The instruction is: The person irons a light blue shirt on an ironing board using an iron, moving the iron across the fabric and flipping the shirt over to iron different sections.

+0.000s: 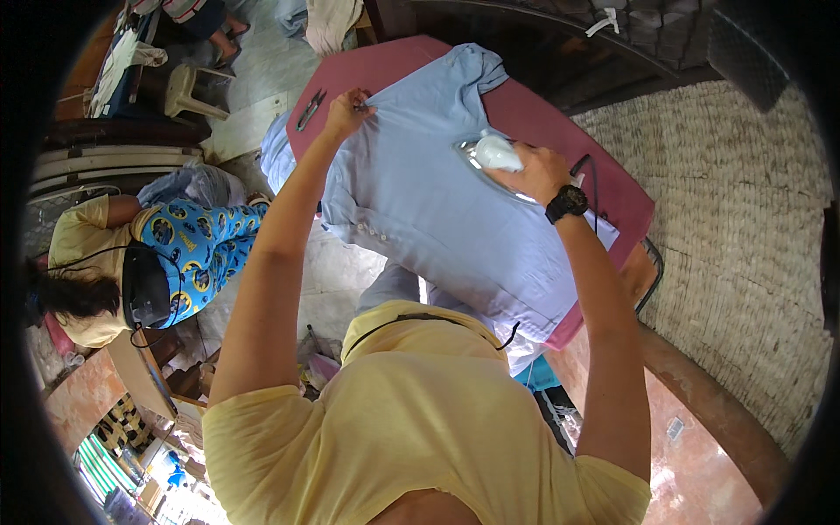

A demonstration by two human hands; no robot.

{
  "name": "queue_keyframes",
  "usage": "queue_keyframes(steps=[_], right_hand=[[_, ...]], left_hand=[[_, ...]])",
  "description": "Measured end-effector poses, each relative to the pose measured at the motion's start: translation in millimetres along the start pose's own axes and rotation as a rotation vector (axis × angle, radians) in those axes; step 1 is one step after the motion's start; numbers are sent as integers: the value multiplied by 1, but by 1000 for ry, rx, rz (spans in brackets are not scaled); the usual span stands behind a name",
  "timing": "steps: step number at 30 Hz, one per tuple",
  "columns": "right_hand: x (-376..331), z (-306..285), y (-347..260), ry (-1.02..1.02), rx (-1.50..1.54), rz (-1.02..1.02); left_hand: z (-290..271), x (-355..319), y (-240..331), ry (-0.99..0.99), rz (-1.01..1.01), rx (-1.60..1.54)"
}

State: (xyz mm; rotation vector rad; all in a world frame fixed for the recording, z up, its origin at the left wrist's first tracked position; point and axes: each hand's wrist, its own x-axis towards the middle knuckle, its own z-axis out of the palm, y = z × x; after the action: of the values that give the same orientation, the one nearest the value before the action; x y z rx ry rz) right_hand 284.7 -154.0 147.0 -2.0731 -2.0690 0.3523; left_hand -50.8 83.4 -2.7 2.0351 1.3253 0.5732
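Note:
A light blue shirt [416,188] lies spread over a dark red ironing board [560,131], with a row of small buttons toward its near left side. My right hand [541,172] is closed round the handle of a white clothes iron [499,152], whose metal soleplate rests on the shirt. At the far left of the board, my left hand [348,112] pinches the edge of the shirt's cloth between its fingers, drawing folds toward it. A small pair of thread snips [310,110] lies on the board just left of that hand.
The iron's dark cord [592,179] loops beside my right wrist. A person in blue patterned trousers [197,249] sits at the left. Behind stand a plastic stool [194,92] and another person's legs [214,31]. A woven mat surface [735,201] lies at the right.

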Motion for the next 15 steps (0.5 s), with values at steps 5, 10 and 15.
queue_keyframes(steps=[5, 10, 15], right_hand=[[12, -1, -18, 14, 22, 53], [32, 19, -55, -83, 108, -62], [47, 44, -97, -78, 115, -126]], left_hand=[[2, -1, 20, 12, -50, -63], [20, 6, -16, 90, -33, -170], [27, 8, -30, 66, -22, -342]])
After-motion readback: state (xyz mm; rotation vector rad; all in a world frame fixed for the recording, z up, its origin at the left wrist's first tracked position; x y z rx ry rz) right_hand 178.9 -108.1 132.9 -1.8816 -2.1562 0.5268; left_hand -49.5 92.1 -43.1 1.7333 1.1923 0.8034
